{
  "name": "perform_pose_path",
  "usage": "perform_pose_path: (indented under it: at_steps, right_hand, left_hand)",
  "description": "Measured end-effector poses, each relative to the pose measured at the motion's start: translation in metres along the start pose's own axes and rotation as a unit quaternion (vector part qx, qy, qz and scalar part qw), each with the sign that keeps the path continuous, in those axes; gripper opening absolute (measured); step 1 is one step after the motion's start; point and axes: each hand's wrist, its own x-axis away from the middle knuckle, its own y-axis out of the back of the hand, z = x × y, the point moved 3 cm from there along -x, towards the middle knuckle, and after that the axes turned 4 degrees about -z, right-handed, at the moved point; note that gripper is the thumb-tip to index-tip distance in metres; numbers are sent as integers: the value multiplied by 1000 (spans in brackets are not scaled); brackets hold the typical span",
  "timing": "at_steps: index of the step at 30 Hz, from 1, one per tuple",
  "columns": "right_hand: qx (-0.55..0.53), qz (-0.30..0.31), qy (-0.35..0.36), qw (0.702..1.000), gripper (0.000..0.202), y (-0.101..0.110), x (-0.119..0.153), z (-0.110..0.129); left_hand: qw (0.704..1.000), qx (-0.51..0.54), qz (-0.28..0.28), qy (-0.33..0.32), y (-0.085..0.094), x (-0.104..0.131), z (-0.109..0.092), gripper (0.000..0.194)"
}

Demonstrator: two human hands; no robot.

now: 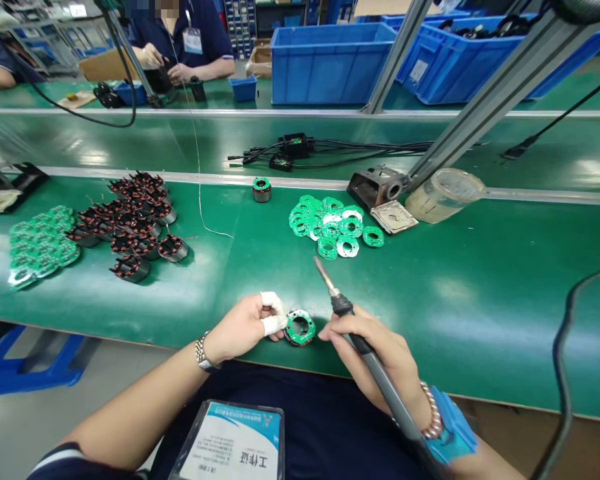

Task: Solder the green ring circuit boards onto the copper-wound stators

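Note:
My left hand (253,323), with white covers on its fingertips, pinches the left edge of a ring-shaped green circuit board (293,333) that sits on a motor part near the table's front edge. In my right hand (380,350) is a soldering iron (363,343), its tip pointing up and to the left, above the table and apart from the board. My right thumb and fingertips are just right of the board. Loose green boards (330,227) lie in a pile beyond the iron's tip.
Copper-wound stators (140,220) and a stack of green boards (43,243) stand at left. One assembled stator (262,191) is at centre back. An iron stand (377,187), a plastic tub (445,195) and a metal post are at right. A person (180,40) works across the table.

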Motion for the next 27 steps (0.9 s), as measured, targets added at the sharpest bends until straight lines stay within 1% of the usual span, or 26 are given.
perform_pose_path:
  at_steps: [4, 6, 11, 20, 27]
  right_hand:
    - [-13, 24, 55, 998, 25, 9, 1, 9]
    - [-15, 24, 65, 997, 29, 13, 1, 12]
    - [-35, 40, 36, 998, 28, 12, 1, 14]
    - [-27, 62, 42, 997, 27, 9, 0, 17]
    - [-20, 67, 47, 996, 28, 7, 1, 16]
  left_hand:
    - [1000, 6, 10, 11, 2, 0, 0, 16]
    - [1000, 9, 12, 13, 2, 0, 1, 17]
    - [1000, 9, 1, 16, 0, 1, 1, 16]
    - [1000, -3, -20, 15, -2, 2, 0, 10]
    - [1000, -5, -24, 17, -2, 2, 1, 10]
